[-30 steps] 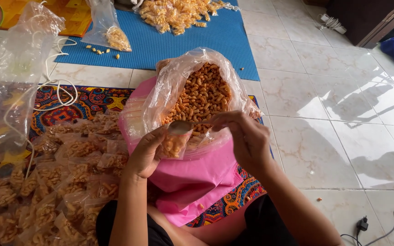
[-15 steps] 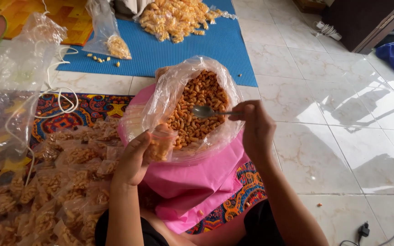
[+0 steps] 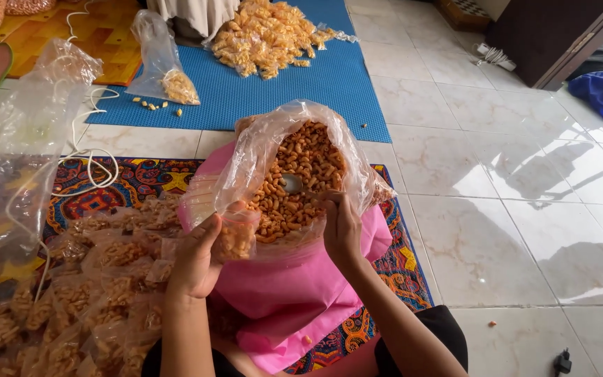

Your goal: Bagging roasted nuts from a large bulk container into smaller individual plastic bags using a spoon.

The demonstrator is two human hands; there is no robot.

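A big clear plastic bag (image 3: 259,150) full of orange snack pieces (image 3: 312,164) stands open on a pink cloth (image 3: 294,286) in front of me. My right hand (image 3: 340,227) holds a metal spoon (image 3: 292,183) whose bowl is dug into the snacks. My left hand (image 3: 197,255) grips a small clear bag (image 3: 235,237), partly filled with the same snacks, right next to the big bag's rim.
Several small filled snack bags (image 3: 71,300) lie piled at my left on a patterned mat (image 3: 134,183). A large clear bag (image 3: 15,160) and a white cord (image 3: 95,157) lie further left. A blue mat (image 3: 259,91) behind holds a heap of snack packs (image 3: 266,35) and another bag (image 3: 165,73). Tiled floor (image 3: 511,223) spreads to the right.
The spoon was tipped at the small bag's mouth, then swung back across the big bag, and its bowl is now sunk in the snacks. My left hand kept hold of the small bag.
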